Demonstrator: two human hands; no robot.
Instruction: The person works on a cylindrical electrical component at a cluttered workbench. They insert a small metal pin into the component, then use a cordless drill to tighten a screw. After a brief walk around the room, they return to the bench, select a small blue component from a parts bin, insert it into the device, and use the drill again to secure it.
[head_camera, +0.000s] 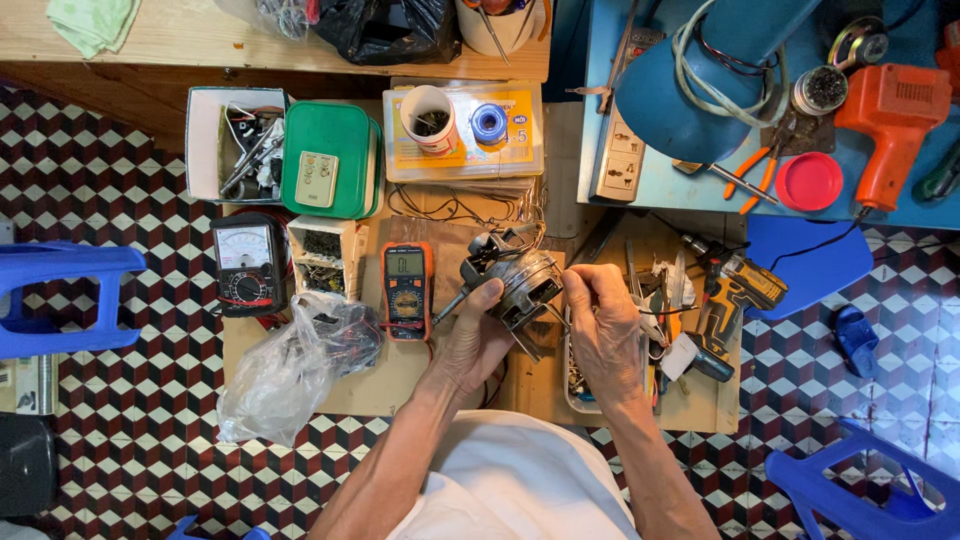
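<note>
My left hand (475, 335) grips a small grey metal electric motor (520, 280) from below, with its shaft pointing down-left. Thin wires run from the motor's top toward the back. My right hand (605, 325) is closed at the motor's right side, fingertips pinched near the housing; I cannot tell what they pinch. Both hands hover over a low wooden board (400, 380) on the tiled floor. An orange digital multimeter (407, 290) lies just left of my left hand.
A black analogue meter (247, 265), a box of small parts (325, 260), a clear plastic bag (290, 365), a green case (328, 172) and a cordless drill (730, 300) surround the board. Blue stools (60, 295) stand left and right. A blue lamp (690, 90) and orange tool (890, 125) sit back right.
</note>
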